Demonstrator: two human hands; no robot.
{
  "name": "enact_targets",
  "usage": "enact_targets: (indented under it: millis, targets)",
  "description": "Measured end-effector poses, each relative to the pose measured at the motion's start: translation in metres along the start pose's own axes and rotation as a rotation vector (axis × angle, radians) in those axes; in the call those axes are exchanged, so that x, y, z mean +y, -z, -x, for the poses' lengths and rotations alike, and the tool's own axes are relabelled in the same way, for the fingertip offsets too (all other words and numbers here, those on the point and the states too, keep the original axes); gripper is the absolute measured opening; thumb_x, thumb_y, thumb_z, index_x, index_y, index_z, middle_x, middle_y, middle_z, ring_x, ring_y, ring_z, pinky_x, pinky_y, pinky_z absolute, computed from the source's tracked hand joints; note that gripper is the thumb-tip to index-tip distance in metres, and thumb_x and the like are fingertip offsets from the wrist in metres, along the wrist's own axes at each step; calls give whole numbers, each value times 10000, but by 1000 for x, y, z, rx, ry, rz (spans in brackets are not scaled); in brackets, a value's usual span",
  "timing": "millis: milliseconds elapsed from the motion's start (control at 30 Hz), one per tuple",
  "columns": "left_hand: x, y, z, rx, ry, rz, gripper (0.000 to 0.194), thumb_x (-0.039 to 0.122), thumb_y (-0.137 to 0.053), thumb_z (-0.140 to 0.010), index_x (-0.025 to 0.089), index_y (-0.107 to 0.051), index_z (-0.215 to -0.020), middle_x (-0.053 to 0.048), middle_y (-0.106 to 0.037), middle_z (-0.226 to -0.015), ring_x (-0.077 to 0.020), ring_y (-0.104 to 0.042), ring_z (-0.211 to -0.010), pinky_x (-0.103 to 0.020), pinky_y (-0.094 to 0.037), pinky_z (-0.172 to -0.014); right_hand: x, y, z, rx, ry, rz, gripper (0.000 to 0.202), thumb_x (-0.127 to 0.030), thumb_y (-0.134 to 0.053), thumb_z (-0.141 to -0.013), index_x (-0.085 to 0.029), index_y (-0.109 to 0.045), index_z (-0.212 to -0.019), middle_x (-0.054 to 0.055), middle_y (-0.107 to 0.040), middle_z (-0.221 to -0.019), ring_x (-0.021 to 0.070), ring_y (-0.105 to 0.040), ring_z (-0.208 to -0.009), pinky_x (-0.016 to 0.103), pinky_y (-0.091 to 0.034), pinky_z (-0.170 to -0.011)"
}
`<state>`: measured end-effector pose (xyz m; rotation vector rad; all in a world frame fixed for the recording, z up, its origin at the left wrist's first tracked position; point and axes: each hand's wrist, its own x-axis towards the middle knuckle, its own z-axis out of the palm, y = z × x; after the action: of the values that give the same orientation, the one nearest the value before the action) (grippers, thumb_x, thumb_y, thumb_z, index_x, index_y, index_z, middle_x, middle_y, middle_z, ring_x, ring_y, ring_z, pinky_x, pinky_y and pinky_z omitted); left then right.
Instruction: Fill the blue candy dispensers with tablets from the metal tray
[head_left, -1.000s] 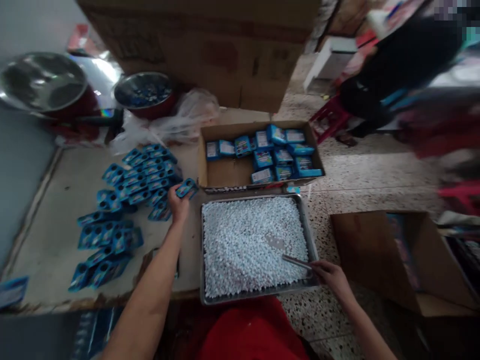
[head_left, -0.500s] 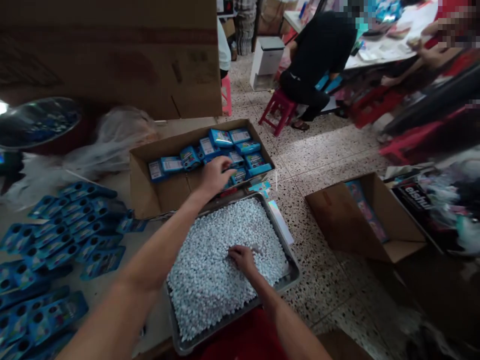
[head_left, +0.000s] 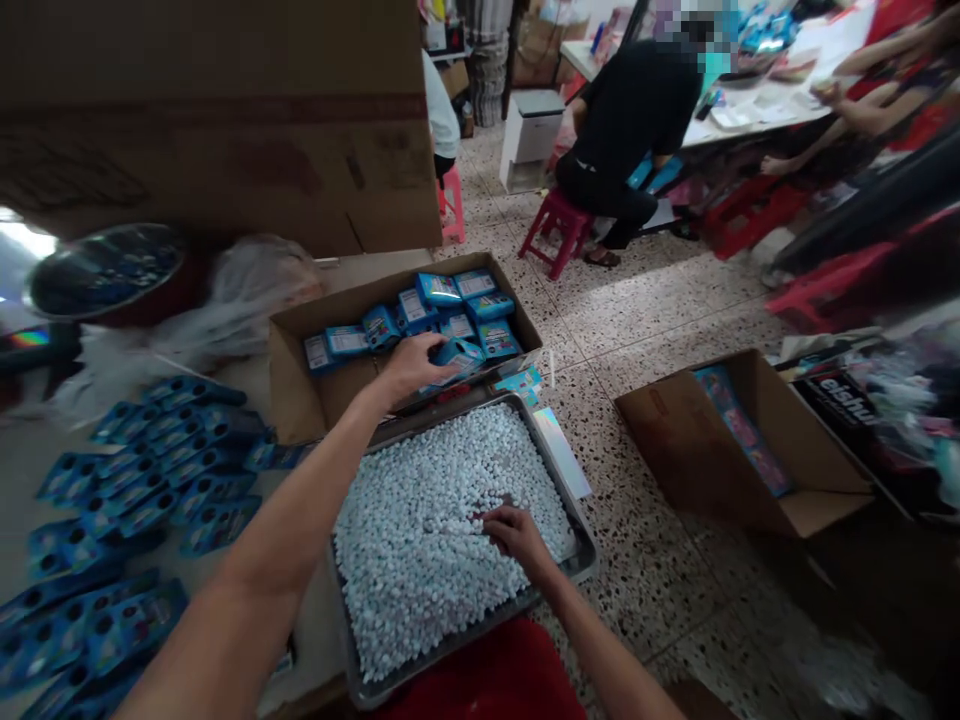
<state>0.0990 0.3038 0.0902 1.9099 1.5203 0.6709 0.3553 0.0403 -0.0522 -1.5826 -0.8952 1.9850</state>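
My left hand [head_left: 415,364] reaches over the near side of a cardboard box [head_left: 341,388], its fingers apart and beside a blue packet [head_left: 459,356]. More blue packets [head_left: 439,290] lie inside that box. Below it, a metal tray [head_left: 585,545] is filled with small whitish pellets [head_left: 427,530]. My right hand [head_left: 516,535] rests at the surface of the pellets, right of the tray's middle, with its fingers pinched together; what they hold, if anything, is too small to make out.
Rows of blue packages [head_left: 142,460] stand on the table at left, a metal bowl [head_left: 112,265] and clear plastic behind them. A large carton [head_left: 225,150] stands at the back. An open box [head_left: 690,450] is at right; a person [head_left: 637,120] sits beyond.
My left hand has moved slightly down and left, and a blue packet now sits tilted by its fingers. My right hand has shifted slightly right and down, and the view has turned a little.
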Motion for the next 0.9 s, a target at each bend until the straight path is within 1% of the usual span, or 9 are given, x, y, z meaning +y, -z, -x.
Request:
enact_targets:
  millis: [100,167,267,367,467,533,633,767,900]
  targets:
    - [-3,31,94,188,52,135,444,429,-789,-751,194,-691,-1115,-46,-730,-1059,-198,-679,-945,-300,-538,-866,-27,3,15,-41,-10,14,359,-466,-780,-716,-140,-747,-865,-43,-553,-522,67,-381,-415,217,-231,-415]
    - [-3,35,156,288,137,168,415,411,-776,-776,210,-670,-1123,-36,-720,-1053,-183,-681,-939,-293,-545,-866,-51,4,27,-80,-3,34,346,-462,-790,-729,-141,-747,-849,-42,-546,-527,63,-381,-426,215,-232,-421]
    - [-9,17,229,355,318,209,367,410,-767,-784,214,-645,-1069,-23,-704,-1009,-171,-677,-877,-288,-558,-803,-89,2,44,-129,15,74,344,-455,-799,-753,-146,-763,-899,-26,-579,-570,63,-411,-452,209,-248,-433]
    - [-25,-15,274,468,472,167,371,367,-766,-767,206,-607,-1061,-28,-697,-984,-183,-666,-825,-323,-561,-769,-116,-2,51,-143,1,111,362,-456,-818,-750,-152,-769,-939,-7,-616,-602,63,-430,-460,205,-246,-433]
    - [-45,-49,293,528,391,-69,375,220,-764,-696,197,-578,-1021,-88,-689,-1107,-265,-650,-1008,-440,-528,-943,-122,-5,49,-131,-21,127,372,-453,-840,-726,-149,-767,-928,0,-627,-602,62,-423,-456,205,-232,-430]
    - [-55,-70,296,440,286,-156,380,133,-752,-649,197,-553,-966,-126,-656,-1186,-310,-606,-1135,-483,-481,-1033,-116,-5,45,-109,-30,122,387,-450,-856,-705,-144,-765,-922,2,-633,-603,60,-418,-457,203,-223,-431]
    - [-62,-93,295,348,283,-134,502,138,-832,-587,198,-521,-977,-166,-569,-1311,-359,-525,-1281,-512,-437,-1090,-102,-2,42,-59,-50,106,410,-448,-878,-668,-137,-758,-906,4,-636,-599,57,-415,-451,202,-208,-428]
    - [-63,-92,285,250,407,-47,827,216,-962,-452,211,-498,-1137,-152,-537,-1356,-366,-492,-1325,-507,-418,-1095,-88,6,45,-25,-52,80,439,-462,-892,-633,-135,-750,-890,5,-635,-587,59,-408,-434,208,-195,-417]
    - [-55,-75,268,29,645,-113,918,219,-992,-369,183,-552,-1174,-151,-638,-1164,-382,-579,-1163,-475,-461,-974,-81,14,46,4,-66,60,449,-455,-909,-612,-141,-755,-893,8,-639,-598,67,-429,-452,204,-216,-415]
